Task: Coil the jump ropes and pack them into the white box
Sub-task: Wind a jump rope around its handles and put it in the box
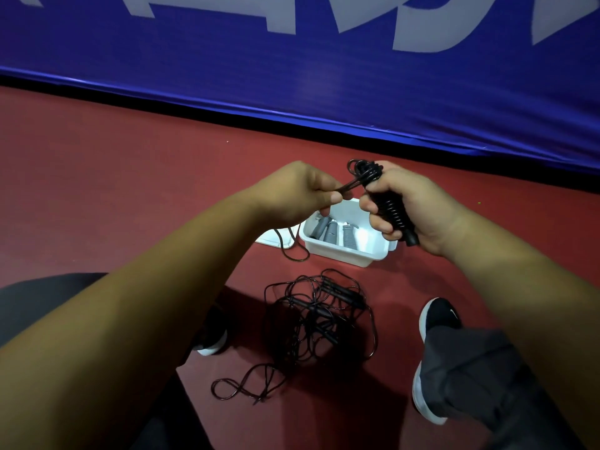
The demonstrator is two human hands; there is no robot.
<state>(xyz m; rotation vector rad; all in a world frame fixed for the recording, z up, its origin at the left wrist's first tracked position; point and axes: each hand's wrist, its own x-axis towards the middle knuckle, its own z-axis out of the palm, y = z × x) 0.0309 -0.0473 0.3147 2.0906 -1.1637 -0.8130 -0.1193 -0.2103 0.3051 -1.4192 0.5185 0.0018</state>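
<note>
We are gripping the black jump rope handles [395, 219] in our right hand [422, 206], our left hand [292, 193] pinching the cord [350, 186], the white box [344, 254] lying directly below.

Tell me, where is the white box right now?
In the head view, the white box sits on the red floor near the middle, just below the right hand, beyond the tangled black ropes, with grey handles inside.

We see both forearms bare behind the left hand [292, 193] and the right hand [412, 209]. Below the right hand there are dark grey trousers [480, 378] with folds, and the right shoe [436, 318], black with a white sole and a small white mark. Below the left hand, the left shoe [212, 336], also black with a white sole, shows only partly.
</note>
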